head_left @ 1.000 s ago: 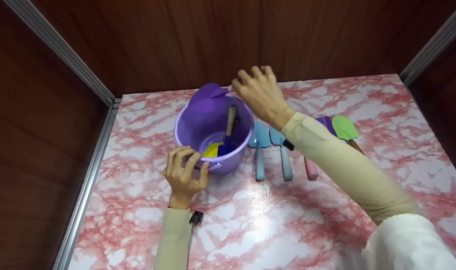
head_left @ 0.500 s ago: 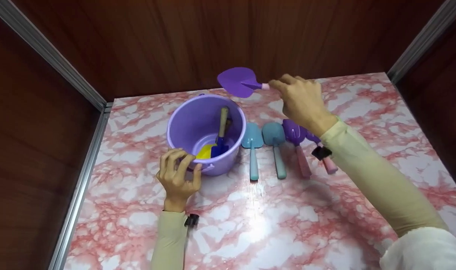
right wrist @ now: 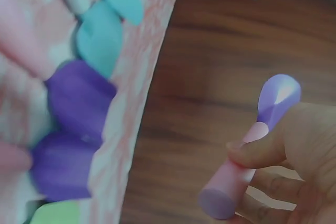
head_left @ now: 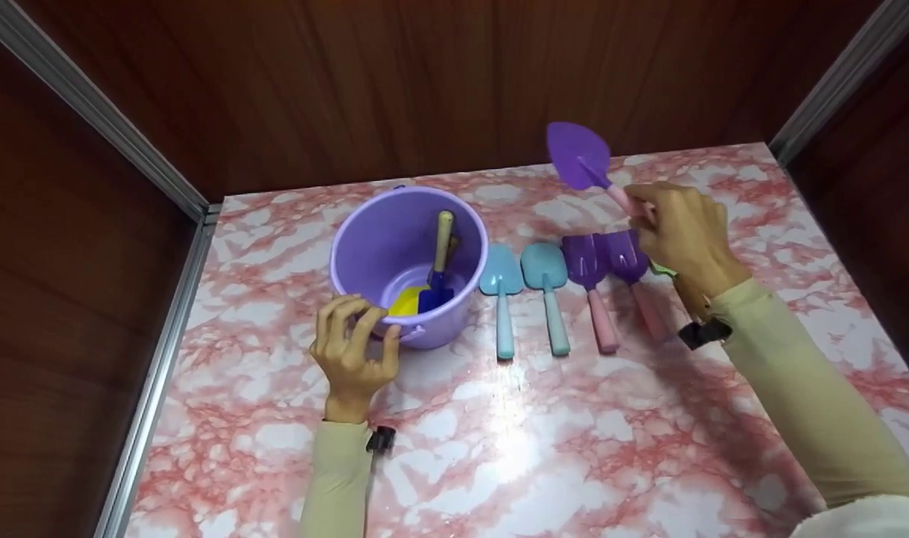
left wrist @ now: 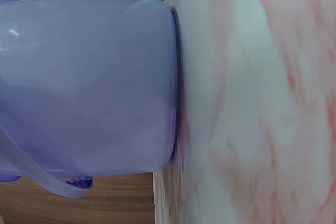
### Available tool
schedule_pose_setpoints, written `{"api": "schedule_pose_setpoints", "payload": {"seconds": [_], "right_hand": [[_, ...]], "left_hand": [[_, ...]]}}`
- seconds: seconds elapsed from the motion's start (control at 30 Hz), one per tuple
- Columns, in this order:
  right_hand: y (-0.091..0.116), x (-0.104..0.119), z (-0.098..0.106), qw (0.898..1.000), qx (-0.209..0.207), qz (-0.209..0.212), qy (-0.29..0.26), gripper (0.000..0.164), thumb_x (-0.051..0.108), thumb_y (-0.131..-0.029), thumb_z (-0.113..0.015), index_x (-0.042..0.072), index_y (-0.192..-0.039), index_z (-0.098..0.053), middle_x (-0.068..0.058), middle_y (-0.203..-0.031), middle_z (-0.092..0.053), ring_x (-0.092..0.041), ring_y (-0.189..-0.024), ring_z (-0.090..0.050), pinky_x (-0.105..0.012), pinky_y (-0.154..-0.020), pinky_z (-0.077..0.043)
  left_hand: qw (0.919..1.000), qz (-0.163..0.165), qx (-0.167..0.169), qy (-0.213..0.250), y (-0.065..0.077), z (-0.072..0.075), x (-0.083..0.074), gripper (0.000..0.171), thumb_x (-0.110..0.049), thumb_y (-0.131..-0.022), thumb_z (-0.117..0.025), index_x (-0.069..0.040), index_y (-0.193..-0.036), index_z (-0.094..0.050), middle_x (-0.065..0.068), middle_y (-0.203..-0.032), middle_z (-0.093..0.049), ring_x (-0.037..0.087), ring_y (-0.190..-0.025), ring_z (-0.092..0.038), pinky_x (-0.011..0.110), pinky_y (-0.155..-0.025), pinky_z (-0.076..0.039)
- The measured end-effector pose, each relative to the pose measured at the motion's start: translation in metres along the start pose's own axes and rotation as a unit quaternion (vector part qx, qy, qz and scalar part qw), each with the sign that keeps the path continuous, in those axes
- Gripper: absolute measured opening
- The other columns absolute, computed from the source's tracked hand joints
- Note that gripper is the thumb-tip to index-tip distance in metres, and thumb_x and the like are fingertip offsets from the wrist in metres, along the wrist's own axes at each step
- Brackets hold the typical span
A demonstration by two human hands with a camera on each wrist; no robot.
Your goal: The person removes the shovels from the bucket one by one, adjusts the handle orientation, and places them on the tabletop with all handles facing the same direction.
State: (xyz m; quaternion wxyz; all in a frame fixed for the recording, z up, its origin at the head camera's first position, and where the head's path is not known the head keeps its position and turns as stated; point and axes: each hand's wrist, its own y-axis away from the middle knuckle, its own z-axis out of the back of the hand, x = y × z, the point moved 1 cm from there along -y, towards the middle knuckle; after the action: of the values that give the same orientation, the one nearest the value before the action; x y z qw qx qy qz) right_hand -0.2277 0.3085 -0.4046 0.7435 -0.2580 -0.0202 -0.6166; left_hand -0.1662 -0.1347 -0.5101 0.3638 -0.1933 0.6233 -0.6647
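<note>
Your pink-and-white marbled counter [head_left: 454, 463] bears an upright purple bucket [head_left: 372, 246] toward its far-left corner. Right of it you have a light-blue shovel [head_left: 502, 278], a teal shovel [head_left: 545, 269] and two pink-handled purple shovels [head_left: 586, 261], handles toward the near edge, then a partly hidden green-bladed shovel [right wrist: 58, 213] nearest the right edge.

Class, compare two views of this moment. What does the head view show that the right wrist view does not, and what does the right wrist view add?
Only the head view: the left hand on the bucket rim, and the yellow piece and blue tool inside.

Only the right wrist view: the flat end of the trowel handle.

Both: the right hand holding the trowel, two aqua spades, two purple shovels, part of a green tool, and at least part of the bucket.
</note>
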Motion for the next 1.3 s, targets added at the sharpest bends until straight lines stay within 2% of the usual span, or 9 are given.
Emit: {"api": "schedule_pose_setpoints", "payload": {"seconds": [0.13, 0.37, 0.6, 0.83, 1.13, 1.3], "right_hand": [[0.013, -0.024, 0.007, 0.999, 0.001, -0.037, -0.013, 0.038, 0.007, -0.09, -0.072, 0.012, -0.128, -0.077, -0.014, -0.087, -0.073, -0.034, -0.074, -0.063, -0.051, -0.059, -0.04], [0.03, -0.057, 0.015, 0.994, 0.026, -0.1, -0.03, 0.039, 0.013, -0.093, -0.073, 0.01, -0.132, -0.075, -0.021, -0.094, -0.079, -0.042, -0.089, -0.074, -0.053, -0.061, -0.04], [0.047, -0.079, 0.021, 0.986, 0.051, -0.155, -0.027, 0.044, 0.014, -0.094, -0.071, 0.01, -0.138, -0.072, -0.025, -0.107, -0.078, -0.045, -0.098, -0.072, -0.055, -0.066, -0.043], [0.064, -0.098, 0.02, 0.98, 0.073, -0.186, -0.022, 0.044, 0.018, -0.096, -0.069, 0.007, -0.139, -0.07, -0.029, -0.116, -0.075, -0.055, -0.11, -0.066, -0.068, -0.077, -0.043], [0.073, -0.115, 0.016, 0.971, 0.109, -0.213, -0.023, 0.046, 0.021, -0.096, -0.07, 0.004, -0.138, -0.069, -0.031, -0.126, -0.072, -0.056, -0.116, -0.063, -0.063, -0.075, -0.044], [0.079, -0.124, 0.014, 0.963, 0.142, -0.229, -0.029, 0.05, 0.021, -0.094, -0.07, 0.001, -0.139, -0.067, -0.032, -0.132, -0.067, -0.058, -0.123, -0.057, -0.074, -0.088, -0.038]], "left_hand": [[1.0, -0.001, -0.001, 0.004, -0.002, 0.0, 0.001, 0.039, -0.045, -0.099, -0.069, -0.009, -0.088, -0.077, 0.013, -0.094, -0.073, 0.036, -0.095, -0.068, 0.044, -0.077, -0.063], [0.9999, -0.002, -0.008, 0.012, -0.002, -0.001, 0.001, 0.038, -0.044, -0.099, -0.069, -0.009, -0.088, -0.077, 0.013, -0.092, -0.072, 0.036, -0.094, -0.068, 0.044, -0.08, -0.062], [0.9999, -0.004, -0.009, 0.014, -0.003, -0.004, -0.001, 0.039, -0.044, -0.1, -0.069, -0.008, -0.087, -0.077, 0.014, -0.092, -0.072, 0.036, -0.093, -0.068, 0.044, -0.081, -0.063], [0.9999, -0.003, -0.004, 0.013, -0.003, -0.004, -0.001, 0.039, -0.044, -0.099, -0.069, -0.008, -0.088, -0.077, 0.014, -0.093, -0.072, 0.035, -0.095, -0.068, 0.043, -0.082, -0.063], [1.0, -0.002, -0.007, 0.007, -0.001, -0.002, 0.001, 0.038, -0.044, -0.099, -0.069, -0.008, -0.088, -0.077, 0.013, -0.093, -0.073, 0.036, -0.095, -0.068, 0.043, -0.082, -0.063], [0.9999, 0.001, -0.008, 0.01, 0.0, -0.001, 0.001, 0.039, -0.044, -0.1, -0.069, -0.008, -0.088, -0.077, 0.014, -0.092, -0.072, 0.036, -0.094, -0.068, 0.044, -0.083, -0.062]]}}
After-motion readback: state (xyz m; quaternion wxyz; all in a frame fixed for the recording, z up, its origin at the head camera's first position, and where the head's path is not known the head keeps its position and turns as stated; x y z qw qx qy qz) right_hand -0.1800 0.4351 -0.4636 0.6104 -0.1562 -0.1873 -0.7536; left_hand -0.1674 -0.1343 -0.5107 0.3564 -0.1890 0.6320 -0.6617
